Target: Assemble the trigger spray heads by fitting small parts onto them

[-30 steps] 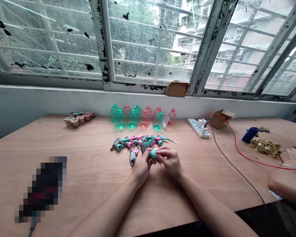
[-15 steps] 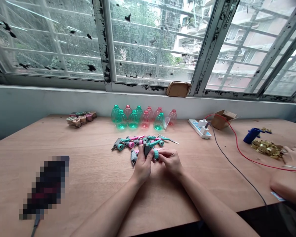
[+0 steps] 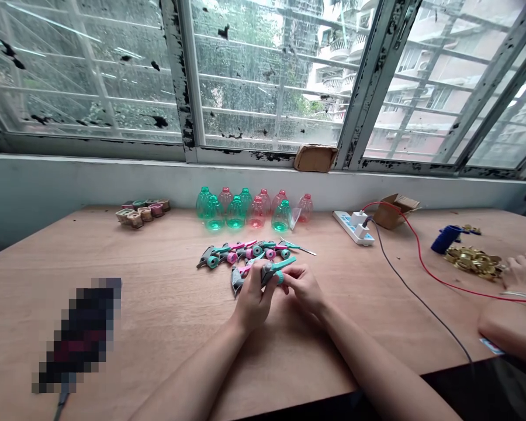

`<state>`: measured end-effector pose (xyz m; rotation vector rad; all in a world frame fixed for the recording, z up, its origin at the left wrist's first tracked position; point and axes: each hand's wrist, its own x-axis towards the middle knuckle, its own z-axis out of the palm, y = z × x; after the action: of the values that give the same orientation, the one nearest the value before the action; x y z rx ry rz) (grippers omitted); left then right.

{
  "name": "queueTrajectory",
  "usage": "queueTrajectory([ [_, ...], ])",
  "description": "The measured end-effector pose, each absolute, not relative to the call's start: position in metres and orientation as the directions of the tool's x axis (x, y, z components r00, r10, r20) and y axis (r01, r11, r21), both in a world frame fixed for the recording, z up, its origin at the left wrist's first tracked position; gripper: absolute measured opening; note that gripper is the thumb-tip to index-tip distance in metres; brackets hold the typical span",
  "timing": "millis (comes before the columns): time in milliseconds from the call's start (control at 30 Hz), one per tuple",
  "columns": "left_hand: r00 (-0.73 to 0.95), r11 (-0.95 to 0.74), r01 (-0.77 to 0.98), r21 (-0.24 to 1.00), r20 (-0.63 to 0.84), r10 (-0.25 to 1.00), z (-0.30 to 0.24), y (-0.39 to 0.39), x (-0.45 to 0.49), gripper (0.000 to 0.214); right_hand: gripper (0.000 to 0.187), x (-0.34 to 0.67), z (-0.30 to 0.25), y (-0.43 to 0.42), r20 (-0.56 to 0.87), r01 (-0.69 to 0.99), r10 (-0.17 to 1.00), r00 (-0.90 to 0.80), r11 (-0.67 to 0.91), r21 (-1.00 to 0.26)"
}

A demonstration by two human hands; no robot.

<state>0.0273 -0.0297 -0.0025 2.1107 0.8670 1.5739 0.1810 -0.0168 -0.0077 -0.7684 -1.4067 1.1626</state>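
Note:
In the head view, my left hand (image 3: 255,298) is closed around a grey and teal trigger spray head (image 3: 268,271), its teal part sticking out up and to the right. My right hand (image 3: 304,287) pinches the teal screw collar (image 3: 280,277) at its lower right end. Just behind my left fingers lies another grey spray head (image 3: 236,279). Beyond both hands is a row of more trigger spray heads (image 3: 231,257) with teal and pink collars. Parts of the held head are hidden by my fingers.
Green bottles (image 3: 235,213) and pink bottles (image 3: 256,213) stand by the wall. A power strip (image 3: 353,228) with cables is at right. Another person's hand (image 3: 519,275) is by brass-coloured parts (image 3: 471,262) and a blue cylinder (image 3: 446,240). A pixelated dark object (image 3: 79,333) lies left.
The held spray head has turned in my left hand, so its teal part now points further right. My right fingers stay on the collar. The view has shifted slightly.

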Motion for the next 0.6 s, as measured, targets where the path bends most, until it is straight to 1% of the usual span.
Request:
queueTrajectory([
  [200, 0.182, -0.704, 0.286, 0.65, 0.685, 0.706, -0.0073, -0.0273, 0.028, 0.012, 0.027, 0.1795, -0.0115, -0.0153, 0.316, -0.167, 0.923, -0.217, 0.284, -0.944],
  [400, 0.196, -0.712, 0.326, 0.622, 0.692, 0.695, -0.0078, -0.0253, 0.0262, 0.015, 0.031, 0.1769, -0.0104, -0.0176, 0.278, -0.149, 0.932, -0.231, 0.249, -0.957],
  [500, 0.199, -0.716, 0.322, 0.619, 0.695, 0.691, -0.0076, -0.0253, 0.0258, 0.015, 0.031, 0.1773, -0.0089, -0.0187, 0.238, -0.149, 0.937, -0.255, 0.205, -0.967],
  [600, 0.197, -0.71, 0.304, 0.635, 0.687, 0.699, -0.0081, -0.0252, 0.0263, 0.014, 0.03, 0.1783, -0.0089, -0.0185, 0.23, -0.158, 0.936, -0.267, 0.193, -0.968],
])
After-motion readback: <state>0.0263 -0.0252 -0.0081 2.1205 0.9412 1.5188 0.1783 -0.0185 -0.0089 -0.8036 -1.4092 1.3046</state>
